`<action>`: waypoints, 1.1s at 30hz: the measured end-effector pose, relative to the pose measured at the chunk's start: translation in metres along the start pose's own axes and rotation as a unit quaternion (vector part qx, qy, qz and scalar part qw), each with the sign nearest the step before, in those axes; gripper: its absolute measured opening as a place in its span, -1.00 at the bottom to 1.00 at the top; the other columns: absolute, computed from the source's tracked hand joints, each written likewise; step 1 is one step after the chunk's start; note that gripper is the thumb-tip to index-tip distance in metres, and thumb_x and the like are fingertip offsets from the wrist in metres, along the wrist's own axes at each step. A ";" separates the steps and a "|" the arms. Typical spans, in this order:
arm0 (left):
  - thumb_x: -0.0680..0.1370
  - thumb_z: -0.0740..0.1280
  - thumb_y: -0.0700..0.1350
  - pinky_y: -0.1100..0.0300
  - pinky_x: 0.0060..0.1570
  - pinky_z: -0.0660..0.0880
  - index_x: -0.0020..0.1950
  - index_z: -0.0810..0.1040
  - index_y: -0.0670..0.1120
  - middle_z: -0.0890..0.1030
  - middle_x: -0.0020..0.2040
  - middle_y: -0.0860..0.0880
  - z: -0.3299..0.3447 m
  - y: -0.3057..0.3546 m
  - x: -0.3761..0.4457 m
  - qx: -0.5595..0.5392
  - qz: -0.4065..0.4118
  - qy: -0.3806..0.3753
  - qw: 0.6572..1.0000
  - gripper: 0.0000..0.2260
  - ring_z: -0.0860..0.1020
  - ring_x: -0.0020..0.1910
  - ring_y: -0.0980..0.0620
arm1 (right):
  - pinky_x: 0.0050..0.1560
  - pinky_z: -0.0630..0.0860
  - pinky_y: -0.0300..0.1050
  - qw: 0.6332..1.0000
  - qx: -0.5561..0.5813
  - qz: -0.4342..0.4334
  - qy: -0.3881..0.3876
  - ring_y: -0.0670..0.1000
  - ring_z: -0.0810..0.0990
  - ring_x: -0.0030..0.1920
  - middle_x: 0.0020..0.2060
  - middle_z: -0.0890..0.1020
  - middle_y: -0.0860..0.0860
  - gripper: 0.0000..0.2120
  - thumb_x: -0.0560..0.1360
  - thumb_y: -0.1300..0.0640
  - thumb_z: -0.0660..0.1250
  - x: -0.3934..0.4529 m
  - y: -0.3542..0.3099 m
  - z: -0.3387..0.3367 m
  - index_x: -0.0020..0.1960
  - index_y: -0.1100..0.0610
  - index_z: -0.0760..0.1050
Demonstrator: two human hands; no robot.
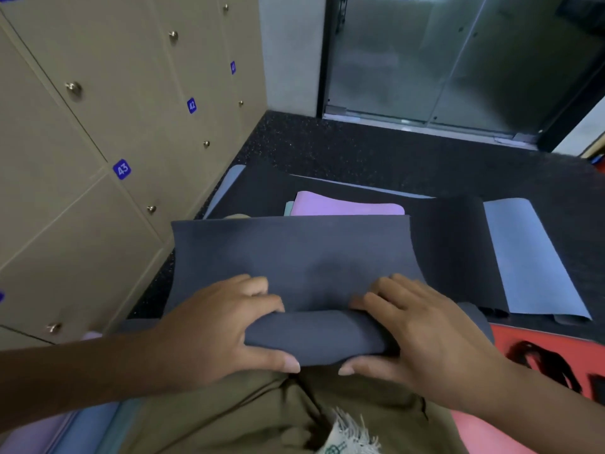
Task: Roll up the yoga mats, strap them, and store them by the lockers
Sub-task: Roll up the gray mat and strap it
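Note:
A dark grey yoga mat [294, 253] lies spread in front of me, its near end turned into a short roll [314, 335] above my lap. My left hand [222, 326] grips the roll's left part, fingers over the top and thumb underneath. My right hand [422, 335] grips the right part the same way. Beyond the mat's far edge lies a purple mat [343, 206] on top of other flat mats. A black mat with a pale blue underside [527, 257] lies folded over at the right.
Beige numbered lockers [98, 142] fill the left wall. Dark speckled floor [360, 149] runs to a glass door [442, 60] at the back. A red mat with black print [540, 358] lies at my right, purple and blue mats [49, 434] at the lower left.

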State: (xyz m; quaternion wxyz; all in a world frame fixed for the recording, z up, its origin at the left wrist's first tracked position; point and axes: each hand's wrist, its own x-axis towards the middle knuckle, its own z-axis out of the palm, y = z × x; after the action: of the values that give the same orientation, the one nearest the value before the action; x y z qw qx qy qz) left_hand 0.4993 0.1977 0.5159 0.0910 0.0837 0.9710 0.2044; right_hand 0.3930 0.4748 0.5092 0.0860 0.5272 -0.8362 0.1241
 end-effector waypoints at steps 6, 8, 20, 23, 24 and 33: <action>0.31 0.29 0.59 0.30 0.02 0.39 0.03 0.56 0.17 0.47 -0.01 0.17 0.019 -0.003 -0.005 -0.088 -0.030 -0.038 0.995 -0.43 0.46 0.04 0.21 | -0.07 0.51 -0.07 1.000 -0.006 -0.009 0.028 0.04 0.58 -0.04 -0.01 0.61 -0.07 -0.47 0.55 -0.38 0.26 -0.016 -0.011 0.018 0.18 0.05 0.62; 0.30 0.33 0.58 0.33 0.07 0.38 0.11 0.55 0.22 0.49 0.02 0.24 0.021 -0.006 -0.004 -0.095 -0.035 -0.032 0.994 -0.43 0.44 0.11 0.23 | -0.02 0.42 -0.11 1.000 0.000 0.000 0.026 0.04 0.58 -0.04 0.03 0.60 -0.06 -0.47 0.57 -0.37 0.24 -0.017 -0.012 0.023 0.18 0.06 0.63; 0.45 0.31 0.45 0.27 0.06 0.38 0.22 0.47 0.25 0.48 0.01 0.27 0.029 -0.001 -0.008 -0.045 0.013 0.090 0.995 -0.56 0.46 0.04 0.24 | -0.01 0.50 -0.18 0.986 0.117 0.053 -0.108 -0.14 0.51 -0.02 -0.04 0.53 -0.22 -0.45 0.52 -0.49 0.15 0.006 0.004 0.015 0.17 -0.11 0.61; 0.48 0.26 0.46 0.34 0.01 0.34 0.32 0.48 0.19 0.48 0.04 0.26 0.037 0.003 -0.013 0.004 0.019 0.104 0.994 -0.47 0.45 0.02 0.24 | 0.01 0.46 -0.25 0.972 0.162 0.077 -0.150 -0.15 0.51 0.04 -0.05 0.56 -0.22 -0.40 0.45 -0.53 0.15 0.017 0.014 0.011 0.15 -0.11 0.63; 0.47 0.26 0.46 0.35 0.01 0.34 0.34 0.48 0.17 0.47 0.05 0.26 0.039 0.001 -0.012 0.003 0.015 0.106 0.994 -0.44 0.45 0.02 0.23 | 0.02 0.48 -0.21 0.969 0.175 0.082 -0.155 -0.14 0.51 0.04 -0.07 0.57 -0.22 -0.39 0.43 -0.54 0.17 0.021 0.017 0.012 0.13 -0.11 0.64; 0.42 0.34 0.44 0.39 0.02 0.40 0.25 0.57 0.23 0.58 0.08 0.18 0.027 -0.013 0.006 -0.135 -0.018 0.034 0.990 -0.51 0.53 0.14 0.17 | -0.04 0.53 -0.11 0.978 0.175 0.096 -0.056 -0.16 0.53 -0.02 -0.12 0.59 -0.24 -0.46 0.38 -0.49 0.31 0.028 0.021 0.019 0.06 -0.09 0.65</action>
State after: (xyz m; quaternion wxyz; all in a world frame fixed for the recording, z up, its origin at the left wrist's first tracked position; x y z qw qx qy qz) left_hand 0.4978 0.1977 0.4854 0.0718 0.0457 0.9386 0.3345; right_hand 0.3619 0.4537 0.4965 -0.0664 0.4572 -0.8519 0.2465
